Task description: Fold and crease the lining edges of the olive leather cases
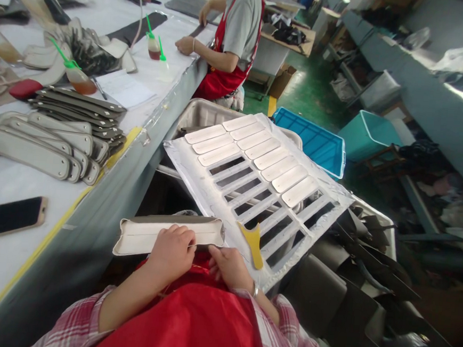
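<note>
Curled fingers of the left hand (175,249) grip a long, boxy off-white panel (139,236) with a grey-brown far side and a thin line along its length, held near, just above a shiny red apron (188,320). Right hand (230,269) half-curled at the panel's right end, its hold unclear. Farther right, rounded white strips (270,158) lie on a slotted board (202,184).

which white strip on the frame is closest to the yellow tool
The picture's lowest strip, ending the longer row; all others lie farther from the yellow tool.
</note>
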The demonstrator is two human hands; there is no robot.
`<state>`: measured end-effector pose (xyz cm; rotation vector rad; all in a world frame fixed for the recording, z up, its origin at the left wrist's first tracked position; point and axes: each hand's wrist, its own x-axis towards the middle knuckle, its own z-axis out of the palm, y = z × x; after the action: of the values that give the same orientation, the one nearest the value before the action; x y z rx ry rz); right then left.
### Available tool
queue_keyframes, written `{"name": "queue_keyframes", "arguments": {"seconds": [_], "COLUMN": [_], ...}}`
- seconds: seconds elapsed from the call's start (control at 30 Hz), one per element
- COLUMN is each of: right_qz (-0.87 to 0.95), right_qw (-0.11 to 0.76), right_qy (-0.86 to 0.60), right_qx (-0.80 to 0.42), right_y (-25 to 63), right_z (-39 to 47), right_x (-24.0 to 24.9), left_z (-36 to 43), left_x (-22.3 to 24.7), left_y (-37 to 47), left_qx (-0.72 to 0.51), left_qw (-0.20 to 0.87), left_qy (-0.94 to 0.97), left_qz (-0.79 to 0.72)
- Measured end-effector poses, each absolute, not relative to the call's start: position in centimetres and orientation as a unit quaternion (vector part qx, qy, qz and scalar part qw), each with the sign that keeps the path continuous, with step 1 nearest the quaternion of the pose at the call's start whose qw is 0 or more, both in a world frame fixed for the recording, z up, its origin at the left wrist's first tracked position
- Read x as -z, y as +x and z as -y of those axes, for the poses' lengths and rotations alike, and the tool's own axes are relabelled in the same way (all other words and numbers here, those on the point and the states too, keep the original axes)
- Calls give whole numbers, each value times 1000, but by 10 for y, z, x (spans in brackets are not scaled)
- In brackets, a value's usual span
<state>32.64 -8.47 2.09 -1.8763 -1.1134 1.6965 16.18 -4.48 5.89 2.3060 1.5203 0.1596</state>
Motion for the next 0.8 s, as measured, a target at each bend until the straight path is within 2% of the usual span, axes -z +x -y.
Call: {"name": "queue_keyframes", "arguments": {"seconds": [0.1,0.33,0.43,0.57,0.63,0.8], "right_qz": [282,162,112,99,105,110], "right_qw": [218,273,275,274,271,284], "right_qy": [-644,-617,-616,-623,-629,-631], "right_qx": [-677,-720,-730,-726,-721,-713], "right_y": [313,301,298,297,297,295], "right_z": [83,79,77,75,75,75], "right_x": [-23,-30,-32,-33,-32,-30], "left_z": [44,39,37,39,41,48], "left_x": [-59,-59,-60,-65,-66,-61], "left_y": [161,160,152,122,103,69], "left_qx": [-53,-51,-60,-108,-105,-97], "left_qw": [191,202,247,224,196,203], "left_qy": [815,811,805,823,828,834], "left_qz": [-545,-547,-537,-511,-516,-503]}}
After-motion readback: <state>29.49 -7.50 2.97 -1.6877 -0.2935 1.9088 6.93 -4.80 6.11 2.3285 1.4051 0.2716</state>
